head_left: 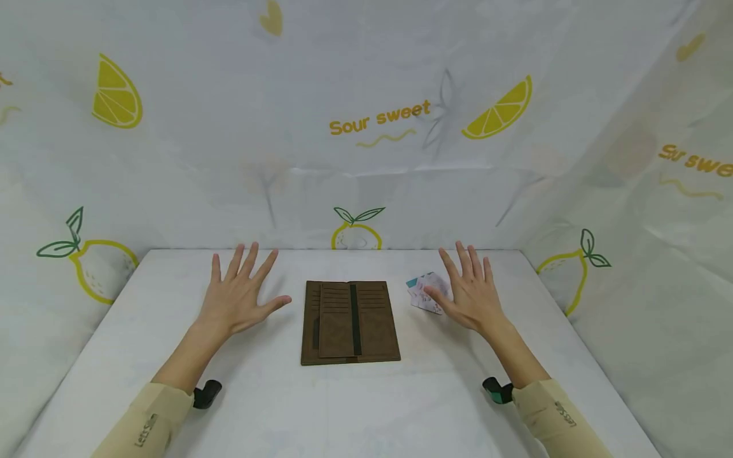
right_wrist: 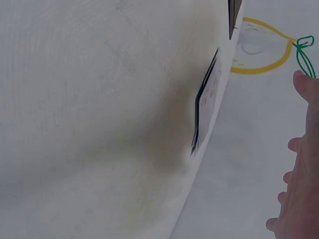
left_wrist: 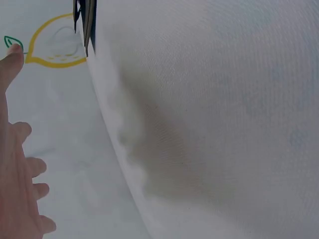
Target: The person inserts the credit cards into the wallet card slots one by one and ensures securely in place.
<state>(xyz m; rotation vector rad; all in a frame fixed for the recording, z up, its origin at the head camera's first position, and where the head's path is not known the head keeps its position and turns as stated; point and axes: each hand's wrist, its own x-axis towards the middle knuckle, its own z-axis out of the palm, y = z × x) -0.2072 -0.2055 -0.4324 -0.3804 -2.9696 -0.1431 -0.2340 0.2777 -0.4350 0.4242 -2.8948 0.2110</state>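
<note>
An unfolded brown wallet (head_left: pixel 375 324) with card slots and a dark central strip lies on the white table. To its right is a small group of overlapping pale, printed cards (head_left: pixel 426 294), partly covered by my right thumb in the head view. My left hand (head_left: pixel 237 296), fingers spread, hovers left of the wallet and holds nothing. Likewise spread and free of any object, my right hand (head_left: pixel 472 292) is raised above the table beside the cards. In the right wrist view the cards (right_wrist: pixel 208 102) appear nearly edge-on; the wallet (left_wrist: pixel 88 22) shows at the left wrist view's top.
White cloth printed with lemons and lettering (head_left: pixel 380 118) hangs behind the table (head_left: pixel 343 413) and along both sides. A black wrist device (head_left: pixel 207 394) is on the left arm, another (head_left: pixel 497 390) on the right. Both sleeves are beige.
</note>
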